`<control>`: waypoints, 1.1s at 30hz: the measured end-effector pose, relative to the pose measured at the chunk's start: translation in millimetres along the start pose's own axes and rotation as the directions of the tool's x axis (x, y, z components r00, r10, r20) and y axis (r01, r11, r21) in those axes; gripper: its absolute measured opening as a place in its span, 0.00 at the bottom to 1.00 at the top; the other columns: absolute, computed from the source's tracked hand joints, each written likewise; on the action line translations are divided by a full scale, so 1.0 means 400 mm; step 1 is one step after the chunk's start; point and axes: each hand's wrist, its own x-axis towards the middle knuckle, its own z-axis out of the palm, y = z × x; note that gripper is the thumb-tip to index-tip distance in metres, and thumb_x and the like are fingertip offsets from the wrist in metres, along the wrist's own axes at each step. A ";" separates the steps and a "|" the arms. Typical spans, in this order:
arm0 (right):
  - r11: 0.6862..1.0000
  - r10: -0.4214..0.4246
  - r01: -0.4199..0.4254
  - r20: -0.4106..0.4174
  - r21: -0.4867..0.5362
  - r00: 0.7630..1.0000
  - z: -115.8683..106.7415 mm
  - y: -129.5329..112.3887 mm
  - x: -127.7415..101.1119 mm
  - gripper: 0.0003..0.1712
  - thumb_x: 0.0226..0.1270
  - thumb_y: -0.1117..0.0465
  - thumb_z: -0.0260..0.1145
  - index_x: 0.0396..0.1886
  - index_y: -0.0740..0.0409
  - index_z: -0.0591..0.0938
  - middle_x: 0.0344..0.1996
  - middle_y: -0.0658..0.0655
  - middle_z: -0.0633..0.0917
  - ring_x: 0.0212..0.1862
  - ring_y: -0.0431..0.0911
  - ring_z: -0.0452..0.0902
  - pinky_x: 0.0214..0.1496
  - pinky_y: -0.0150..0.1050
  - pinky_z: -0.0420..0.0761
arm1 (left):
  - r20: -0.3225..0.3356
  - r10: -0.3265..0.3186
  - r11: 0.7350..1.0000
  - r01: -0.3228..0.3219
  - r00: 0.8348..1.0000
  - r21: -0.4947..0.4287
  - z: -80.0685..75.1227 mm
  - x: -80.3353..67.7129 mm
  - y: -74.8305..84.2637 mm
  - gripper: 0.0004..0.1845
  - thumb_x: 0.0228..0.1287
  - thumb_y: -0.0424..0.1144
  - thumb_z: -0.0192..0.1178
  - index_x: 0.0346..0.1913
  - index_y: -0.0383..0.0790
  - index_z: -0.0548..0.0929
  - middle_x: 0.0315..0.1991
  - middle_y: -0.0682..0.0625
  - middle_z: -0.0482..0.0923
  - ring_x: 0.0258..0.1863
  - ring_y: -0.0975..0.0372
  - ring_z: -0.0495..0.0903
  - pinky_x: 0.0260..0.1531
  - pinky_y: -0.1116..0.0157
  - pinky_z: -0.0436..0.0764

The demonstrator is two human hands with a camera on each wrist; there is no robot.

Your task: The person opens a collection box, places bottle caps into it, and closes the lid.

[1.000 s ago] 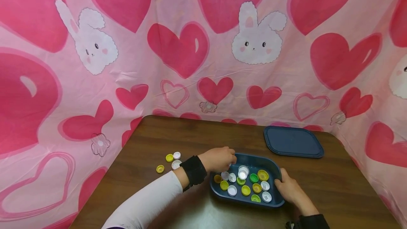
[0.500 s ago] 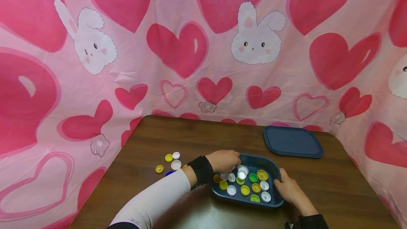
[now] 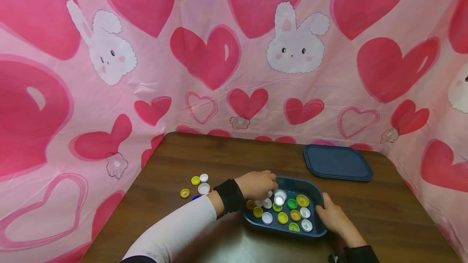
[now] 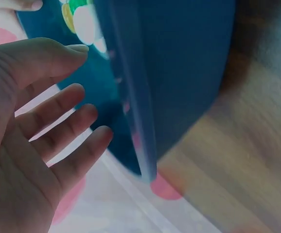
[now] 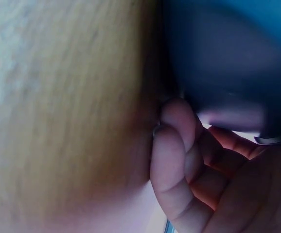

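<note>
A dark blue container (image 3: pixel 286 231) sits on the brown table and holds several bottle caps (image 3: pixel 282 217) in white, yellow and green. My left hand (image 3: pixel 257 184) hovers over its left rim. In the left wrist view this left hand (image 4: pixel 48 131) is open with fingers spread, holding nothing, beside the container's rim (image 4: pixel 131 97). My right hand (image 3: pixel 330 214) grips the container's right side. In the right wrist view, the fingers (image 5: pixel 177 160) curl against the container wall (image 5: pixel 228 63).
Several loose caps (image 3: pixel 199 185), yellow and white, lie on the table left of the container. A dark blue lid (image 3: pixel 337 162) lies flat at the back right. Pink heart-and-bunny cloth (image 3: pixel 234 52) walls the table on three sides.
My left hand has shifted a little to the right, further over the container's left rim. The right hand stays on the container.
</note>
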 end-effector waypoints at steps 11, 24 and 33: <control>1.000 -0.015 0.015 -0.015 -0.003 1.000 0.000 0.002 0.000 0.25 0.75 0.60 0.50 0.64 0.70 0.61 0.51 0.77 0.78 0.47 0.60 0.80 0.48 0.55 0.79 | -0.153 -0.064 0.995 0.052 0.986 -0.080 -0.017 -0.072 -0.079 0.24 0.67 0.42 0.67 0.66 0.51 0.79 0.55 0.54 0.79 0.53 0.63 0.74 0.53 0.70 0.80; 1.000 -0.002 0.002 -0.014 0.005 1.000 -0.004 0.000 0.001 0.25 0.75 0.60 0.50 0.65 0.70 0.60 0.53 0.78 0.78 0.47 0.59 0.81 0.47 0.54 0.79 | -0.230 -0.275 0.949 0.226 0.934 -0.218 0.005 -0.216 -0.222 0.26 0.64 0.39 0.68 0.66 0.44 0.79 0.59 0.48 0.79 0.59 0.56 0.75 0.58 0.61 0.80; 1.000 -0.009 0.009 -0.012 -0.002 1.000 0.001 0.005 0.004 0.24 0.76 0.59 0.50 0.63 0.70 0.61 0.52 0.78 0.79 0.47 0.60 0.80 0.46 0.55 0.80 | -0.237 -0.317 0.940 0.271 0.919 -0.206 0.058 -0.285 -0.285 0.23 0.64 0.37 0.67 0.63 0.41 0.80 0.56 0.45 0.80 0.57 0.53 0.76 0.58 0.58 0.80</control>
